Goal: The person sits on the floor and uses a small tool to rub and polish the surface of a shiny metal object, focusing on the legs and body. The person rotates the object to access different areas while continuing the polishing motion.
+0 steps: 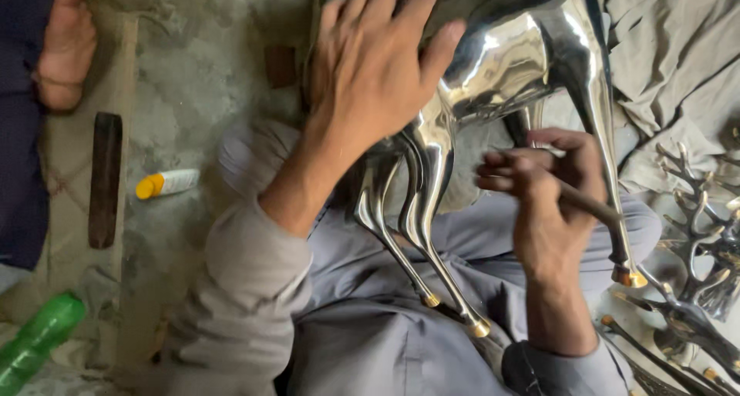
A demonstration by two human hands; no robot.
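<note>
A polished silver metal animal figure (509,49) with long thin legs and brass-coloured hooves (479,328) rests over my lap. My left hand (378,57) lies flat on its rump, fingers spread, steadying it. Below the belly, between the figure's legs, my right hand (547,188) is closed around a thin dark rod-like tool (590,205) whose end points to the right. The tool's working tip is hidden behind my fingers.
A grey cloth (678,49) lies at the upper right. Dark metal antler-shaped pieces (705,234) sit at the right edge. On the concrete floor lie a dark flat bar (104,180), a small yellow-capped bottle (168,184) and a green plastic bottle (38,338). Another person's foot (65,45) is at top left.
</note>
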